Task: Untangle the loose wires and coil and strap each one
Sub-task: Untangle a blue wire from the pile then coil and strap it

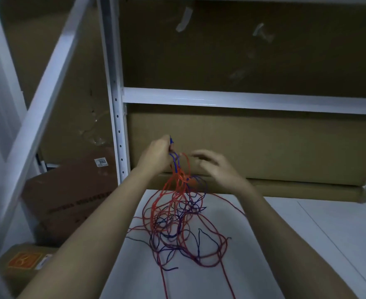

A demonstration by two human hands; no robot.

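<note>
The person's left hand (159, 153) is raised above the white bench (274, 244), its fingers (170, 147) curled round a thin blue wire (175, 159) that hangs down from the grip. From that point the blue wire drops into a tangle of thin red and blue wires (177, 221), the upper part of it lifted off the bench and the rest sprawled in loose loops across the white top between the two forearms. Some bright red-orange strands (178, 180) rise with the blue one, bunched just below the left hand. Two red ends run off the near edge of the view.

The right hand (217, 167) hovers just beside the lifted strands, on their right, fingers (201, 155) loosely spread and slightly blurred; they hold nothing that I can see, though the fingertips are close to a red loop and I cannot tell whether they touch it.

Behind the bench stands a white metal shelving rack (242, 98) with a perforated upright, backed by large brown cardboard sheets (253, 147). On the left, lower down, lies a dark brown cardboard box (69, 197) with a small white label reading 3055, and below it another box with an orange printed mark (24, 261).
</note>
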